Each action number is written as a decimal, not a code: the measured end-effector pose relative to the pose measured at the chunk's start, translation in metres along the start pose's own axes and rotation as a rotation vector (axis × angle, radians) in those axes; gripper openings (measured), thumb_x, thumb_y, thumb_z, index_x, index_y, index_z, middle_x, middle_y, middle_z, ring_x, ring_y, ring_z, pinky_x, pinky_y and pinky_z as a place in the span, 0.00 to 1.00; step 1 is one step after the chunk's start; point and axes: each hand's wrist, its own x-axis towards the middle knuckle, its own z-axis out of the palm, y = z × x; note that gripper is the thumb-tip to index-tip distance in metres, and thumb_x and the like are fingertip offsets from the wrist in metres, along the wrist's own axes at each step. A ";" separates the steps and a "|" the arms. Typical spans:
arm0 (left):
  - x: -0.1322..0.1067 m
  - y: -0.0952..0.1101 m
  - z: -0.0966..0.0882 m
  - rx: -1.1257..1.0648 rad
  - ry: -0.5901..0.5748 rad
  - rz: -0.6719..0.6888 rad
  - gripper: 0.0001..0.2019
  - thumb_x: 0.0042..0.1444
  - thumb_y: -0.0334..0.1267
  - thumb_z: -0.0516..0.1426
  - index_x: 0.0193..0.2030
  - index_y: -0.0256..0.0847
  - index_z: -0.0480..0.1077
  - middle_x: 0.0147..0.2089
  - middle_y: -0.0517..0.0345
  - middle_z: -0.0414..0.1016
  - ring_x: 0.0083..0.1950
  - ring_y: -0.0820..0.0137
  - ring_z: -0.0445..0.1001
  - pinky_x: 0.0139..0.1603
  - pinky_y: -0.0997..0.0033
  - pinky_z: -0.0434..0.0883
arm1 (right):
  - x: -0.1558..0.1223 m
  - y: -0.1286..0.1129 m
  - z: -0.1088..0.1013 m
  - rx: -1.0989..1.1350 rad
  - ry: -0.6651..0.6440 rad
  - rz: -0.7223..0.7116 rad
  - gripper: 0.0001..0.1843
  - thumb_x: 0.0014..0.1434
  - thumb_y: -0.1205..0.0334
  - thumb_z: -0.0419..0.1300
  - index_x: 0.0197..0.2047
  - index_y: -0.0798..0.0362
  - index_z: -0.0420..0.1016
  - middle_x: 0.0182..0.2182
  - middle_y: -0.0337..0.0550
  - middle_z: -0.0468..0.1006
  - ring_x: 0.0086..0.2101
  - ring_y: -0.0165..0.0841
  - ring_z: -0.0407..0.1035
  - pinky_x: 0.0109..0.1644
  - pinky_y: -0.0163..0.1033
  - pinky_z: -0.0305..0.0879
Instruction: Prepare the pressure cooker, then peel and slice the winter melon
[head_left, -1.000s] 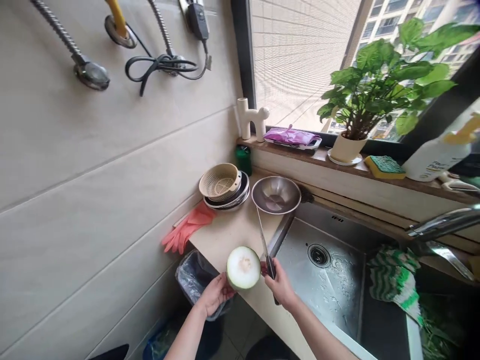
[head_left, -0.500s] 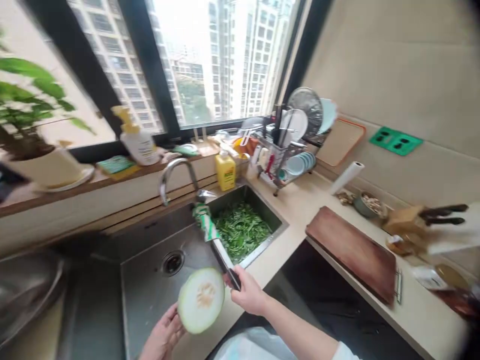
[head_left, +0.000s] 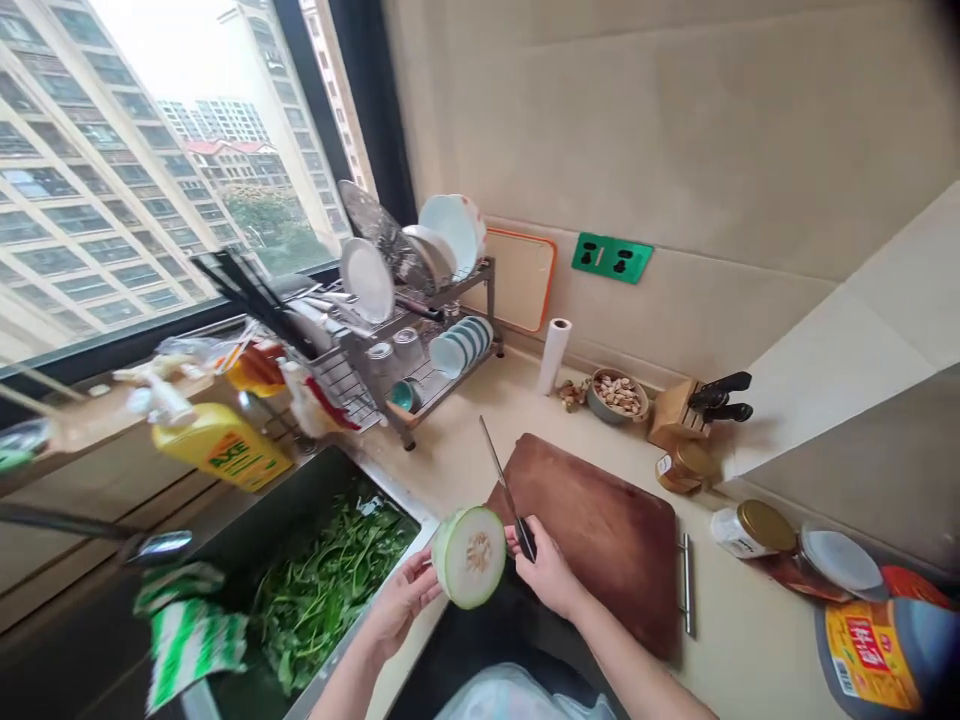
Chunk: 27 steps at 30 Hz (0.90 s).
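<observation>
In my left hand [head_left: 405,598] is a cut winter melon [head_left: 456,568], its pale round face with seeds turned toward me. The fingers grip it from the left and below. My right hand [head_left: 546,570] is wrapped round the black handle of a kitchen knife [head_left: 498,465], whose blade points up and away, just right of the melon. Both hands are above the counter's front edge. Beneath and beyond the right hand lies a brown wooden cutting board [head_left: 592,530] with a metal handle on its right side.
At left, the sink [head_left: 420,500] holds leafy greens [head_left: 322,580]; a green-striped cloth [head_left: 196,640] hangs on its divider. Behind stand a dish rack [head_left: 409,435] and a yellow soap bottle [head_left: 225,445]. A knife block [head_left: 675,415], a bowl of garlic [head_left: 618,395] and jars [head_left: 757,530] line the wall.
My view has swung right, from the sink toward the cutting board. Both hands have moved from the sink's front to the board's left edge, still holding the melon and the knife.
</observation>
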 end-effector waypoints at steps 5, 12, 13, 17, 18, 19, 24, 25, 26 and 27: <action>0.047 0.036 0.035 0.157 0.045 0.098 0.29 0.30 0.42 0.73 0.43 0.40 0.74 0.42 0.50 0.79 0.45 0.62 0.75 0.49 0.64 0.71 | 0.053 0.018 -0.033 0.132 0.020 -0.020 0.15 0.49 0.70 0.55 0.42 0.51 0.67 0.42 0.45 0.78 0.43 0.36 0.73 0.54 0.47 0.66; 0.082 0.064 0.055 0.323 0.002 0.155 0.29 0.27 0.40 0.73 0.41 0.40 0.74 0.42 0.49 0.79 0.46 0.57 0.75 0.53 0.56 0.68 | 0.085 0.041 -0.043 0.265 0.042 0.002 0.17 0.48 0.66 0.57 0.44 0.50 0.66 0.47 0.46 0.77 0.49 0.36 0.71 0.57 0.49 0.64; 0.085 0.064 0.057 0.338 -0.011 0.154 0.30 0.26 0.39 0.73 0.41 0.40 0.74 0.42 0.50 0.79 0.46 0.57 0.75 0.54 0.56 0.68 | 0.086 0.043 -0.045 0.273 0.043 0.006 0.17 0.49 0.66 0.57 0.44 0.50 0.66 0.47 0.46 0.77 0.49 0.36 0.71 0.58 0.49 0.64; 0.088 0.062 0.065 0.447 -0.042 0.218 0.28 0.30 0.41 0.72 0.42 0.40 0.73 0.43 0.50 0.77 0.48 0.58 0.74 0.55 0.57 0.67 | 0.082 0.045 -0.061 0.246 0.038 0.032 0.15 0.49 0.67 0.56 0.43 0.50 0.67 0.46 0.46 0.77 0.47 0.36 0.72 0.58 0.49 0.63; 0.089 0.061 0.069 0.489 -0.039 0.244 0.27 0.32 0.42 0.71 0.43 0.41 0.73 0.44 0.50 0.77 0.48 0.58 0.73 0.56 0.57 0.67 | 0.078 0.044 -0.067 0.213 0.040 0.044 0.15 0.49 0.67 0.56 0.42 0.50 0.67 0.46 0.46 0.77 0.47 0.36 0.72 0.58 0.49 0.63; 0.089 0.061 0.074 0.535 -0.027 0.271 0.27 0.34 0.43 0.71 0.44 0.41 0.72 0.44 0.49 0.76 0.48 0.58 0.73 0.55 0.57 0.67 | 0.073 0.043 -0.074 0.173 0.044 0.056 0.14 0.49 0.67 0.56 0.42 0.50 0.67 0.47 0.46 0.77 0.47 0.36 0.72 0.57 0.49 0.64; 0.093 0.069 0.102 0.822 0.078 0.404 0.30 0.35 0.48 0.70 0.48 0.44 0.72 0.45 0.49 0.74 0.48 0.56 0.71 0.49 0.58 0.69 | 0.047 0.031 -0.104 -0.033 0.131 0.133 0.16 0.49 0.65 0.54 0.44 0.49 0.67 0.46 0.45 0.77 0.45 0.37 0.73 0.54 0.48 0.66; 0.095 0.073 0.107 0.872 0.075 0.429 0.30 0.36 0.49 0.69 0.48 0.45 0.72 0.45 0.49 0.73 0.49 0.56 0.70 0.48 0.58 0.69 | 0.042 0.028 -0.108 -0.068 0.153 0.144 0.15 0.49 0.65 0.54 0.43 0.49 0.67 0.45 0.45 0.77 0.44 0.37 0.73 0.52 0.47 0.66; 0.096 0.076 0.112 0.915 0.067 0.454 0.30 0.37 0.50 0.68 0.49 0.46 0.72 0.45 0.49 0.72 0.49 0.56 0.70 0.49 0.57 0.68 | 0.039 0.026 -0.111 -0.098 0.168 0.151 0.14 0.49 0.65 0.54 0.42 0.48 0.67 0.44 0.44 0.78 0.43 0.37 0.73 0.51 0.46 0.67; 0.098 0.079 0.118 0.953 0.059 0.483 0.29 0.38 0.51 0.68 0.49 0.47 0.73 0.46 0.49 0.71 0.50 0.55 0.69 0.50 0.56 0.68 | 0.035 0.023 -0.114 -0.124 0.175 0.155 0.13 0.49 0.64 0.54 0.41 0.48 0.67 0.42 0.44 0.78 0.42 0.37 0.73 0.49 0.46 0.67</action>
